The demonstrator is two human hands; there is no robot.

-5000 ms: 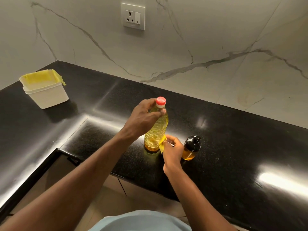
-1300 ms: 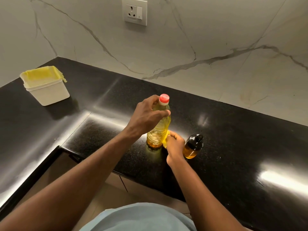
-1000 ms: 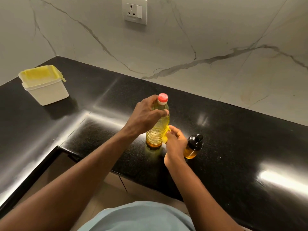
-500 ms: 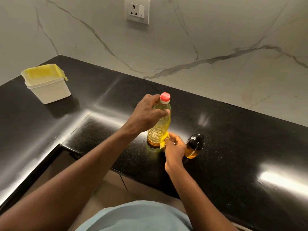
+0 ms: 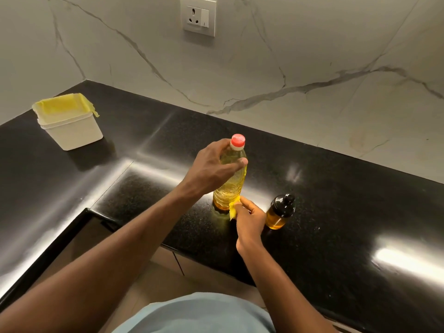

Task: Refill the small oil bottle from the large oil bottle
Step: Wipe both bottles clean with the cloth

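Observation:
The large oil bottle (image 5: 231, 186), clear plastic with yellow oil and a red cap, stands upright on the black counter (image 5: 348, 212). My left hand (image 5: 211, 168) grips its shoulder just below the cap. My right hand (image 5: 248, 218) pinches a small yellow cloth (image 5: 233, 210) against the bottle's lower right side near the base. The small oil bottle (image 5: 280, 212), amber with a black cap on, stands upright just right of my right hand and a little apart from the large bottle.
A white tub (image 5: 69, 126) lined with yellow stands at the far left of the counter. A marble wall with a power socket (image 5: 198, 16) rises behind. The counter's front edge and a cabinet gap run below my arms.
My right hand with the yellow cloth has slid up and down the lower side of the large bottle and now sits near its base. My left hand keeps its grip; both bottles stay put.

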